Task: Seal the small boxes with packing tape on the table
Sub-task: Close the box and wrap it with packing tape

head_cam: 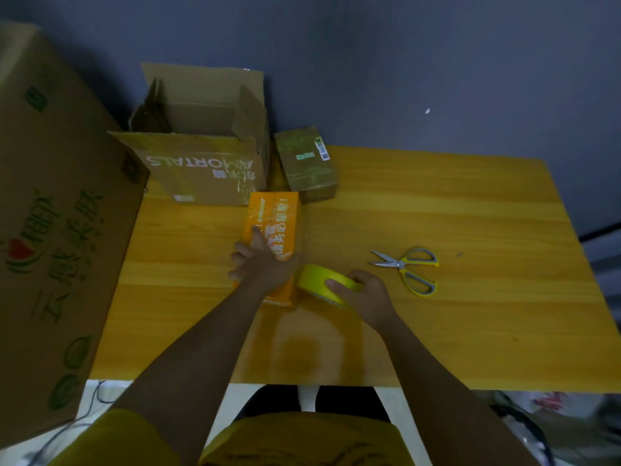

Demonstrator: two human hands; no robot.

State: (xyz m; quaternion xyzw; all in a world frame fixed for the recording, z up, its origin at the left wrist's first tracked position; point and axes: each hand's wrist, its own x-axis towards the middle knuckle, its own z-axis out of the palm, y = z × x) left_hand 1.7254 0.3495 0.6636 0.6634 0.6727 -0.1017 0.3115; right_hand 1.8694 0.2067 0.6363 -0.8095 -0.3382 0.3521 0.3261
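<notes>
Single head-mounted wide-angle view, looking forward and steeply down onto the table [437, 203] from its near edge, close above it; the wall behind the table fills the upper frame.

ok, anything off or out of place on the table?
Nothing is spilled or damaged. The scissors lie open, blades apart, right of the tape roll. The big carton at the back stands unsealed with flaps up. The orange box sits slightly askew under the left hand.
</notes>
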